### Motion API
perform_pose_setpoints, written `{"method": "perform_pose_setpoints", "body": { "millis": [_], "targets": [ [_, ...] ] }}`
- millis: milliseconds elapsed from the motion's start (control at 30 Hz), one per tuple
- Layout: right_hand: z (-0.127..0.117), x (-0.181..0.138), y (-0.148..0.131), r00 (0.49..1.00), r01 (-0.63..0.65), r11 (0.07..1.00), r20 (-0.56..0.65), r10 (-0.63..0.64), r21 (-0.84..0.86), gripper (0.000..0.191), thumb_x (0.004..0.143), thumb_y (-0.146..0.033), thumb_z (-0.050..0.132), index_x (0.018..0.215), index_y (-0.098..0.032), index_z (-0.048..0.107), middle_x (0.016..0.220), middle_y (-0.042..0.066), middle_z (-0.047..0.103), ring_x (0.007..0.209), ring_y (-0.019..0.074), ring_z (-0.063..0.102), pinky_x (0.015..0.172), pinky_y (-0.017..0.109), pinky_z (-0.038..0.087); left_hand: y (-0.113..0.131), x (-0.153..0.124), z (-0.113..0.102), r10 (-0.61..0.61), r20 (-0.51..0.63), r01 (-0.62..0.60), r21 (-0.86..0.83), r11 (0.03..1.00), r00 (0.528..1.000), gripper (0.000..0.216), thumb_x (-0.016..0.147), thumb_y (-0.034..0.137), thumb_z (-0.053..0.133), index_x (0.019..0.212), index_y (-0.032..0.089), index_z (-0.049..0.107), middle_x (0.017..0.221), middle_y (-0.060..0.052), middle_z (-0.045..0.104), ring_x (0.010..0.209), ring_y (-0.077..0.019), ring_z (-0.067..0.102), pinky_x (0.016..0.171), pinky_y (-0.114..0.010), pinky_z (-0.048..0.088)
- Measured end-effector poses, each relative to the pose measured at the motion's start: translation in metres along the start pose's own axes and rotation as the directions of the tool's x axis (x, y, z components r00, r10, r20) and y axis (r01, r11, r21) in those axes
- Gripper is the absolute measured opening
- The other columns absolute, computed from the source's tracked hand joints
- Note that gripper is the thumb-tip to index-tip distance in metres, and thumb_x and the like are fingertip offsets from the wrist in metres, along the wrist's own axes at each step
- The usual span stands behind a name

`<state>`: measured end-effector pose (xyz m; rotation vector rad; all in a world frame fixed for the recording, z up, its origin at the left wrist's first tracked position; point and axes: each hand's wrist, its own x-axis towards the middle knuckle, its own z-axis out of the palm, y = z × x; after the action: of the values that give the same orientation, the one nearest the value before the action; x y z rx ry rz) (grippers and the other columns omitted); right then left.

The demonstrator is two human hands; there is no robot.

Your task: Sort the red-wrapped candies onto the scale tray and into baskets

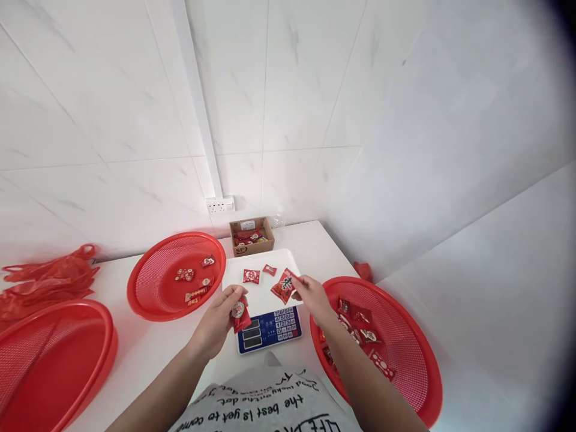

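Observation:
Between the fingers of my left hand (216, 321) is a small red candy packet (240, 313) with a round pale print, held over the near left edge of the scale. My right hand (312, 295) pinches a larger red snack packet (282, 287) with dark lettering by its right side, above the scale's white tray (234, 264). Two small red wrapped candies lie on that tray, one squarish candy (251, 276) and one smaller candy (270, 270). The blue keypad panel (270, 330) of the scale faces me, partly behind my left hand's packet.
A red basket (135, 282) with several packets stands behind on the left. Another red basket (427, 372), holding several packets, is on the right under my forearm. A third red basket (110, 336) is at near left, beside red plastic bags (54, 279). A cardboard box (254, 248) of packets sits by the wall.

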<state>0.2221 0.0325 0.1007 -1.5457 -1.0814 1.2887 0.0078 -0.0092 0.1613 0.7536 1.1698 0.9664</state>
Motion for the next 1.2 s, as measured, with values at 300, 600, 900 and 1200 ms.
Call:
{"method": "perform_pose_setpoints", "body": {
  "millis": [300,600,900,1200],
  "targets": [
    [0.013,0.047,0.049,0.988,-0.105,0.989,0.100,0.116,-0.103,0.035,0.081,-0.038,0.056,0.109,-0.017,0.058,0.107,0.010,0.067,0.073,0.0152,0.066,0.071,0.029,0.050,-0.043,-0.004,-0.001,-0.140,-0.199,0.104,-0.178,0.978,0.970,0.047,0.065,0.027,0.072,0.106,0.020,0.049,0.080,0.002,0.060,0.071,-0.0145,0.058,0.068,-0.029,0.045],
    [0.022,-0.026,0.062,0.794,0.014,0.993,0.605,0.061,-0.119,0.032,0.084,-0.044,0.055,0.099,-0.018,0.064,0.089,0.005,0.069,0.076,0.0176,0.065,0.069,0.030,0.049,-0.074,-0.011,0.009,-0.156,-0.062,0.157,0.002,0.988,0.986,0.043,0.068,0.040,0.074,0.102,0.020,0.055,0.090,-0.003,0.064,0.080,-0.0181,0.062,0.075,-0.032,0.047],
    [0.034,-0.070,0.063,0.832,0.026,0.993,0.554,0.043,-0.116,0.023,0.079,-0.036,0.057,0.066,-0.017,0.059,0.066,0.002,0.065,0.063,0.0149,0.058,0.063,0.027,0.045,-0.081,-0.011,0.000,-0.153,0.090,0.145,0.092,0.985,0.984,0.040,0.071,0.039,0.072,0.102,0.017,0.058,0.083,-0.003,0.064,0.073,-0.0167,0.059,0.072,-0.031,0.047],
    [-0.051,-0.047,0.118,0.992,-0.111,0.950,0.030,0.125,-0.291,0.030,0.083,-0.043,0.046,0.090,-0.018,0.063,0.095,0.008,0.069,0.087,0.0215,0.063,0.078,0.032,0.049,-0.086,-0.006,-0.020,-0.247,-0.018,0.244,-0.105,0.964,0.969,0.039,0.066,0.034,0.075,0.098,0.018,0.059,0.093,-0.003,0.063,0.077,-0.0151,0.059,0.068,-0.027,0.046]
  ]
}}
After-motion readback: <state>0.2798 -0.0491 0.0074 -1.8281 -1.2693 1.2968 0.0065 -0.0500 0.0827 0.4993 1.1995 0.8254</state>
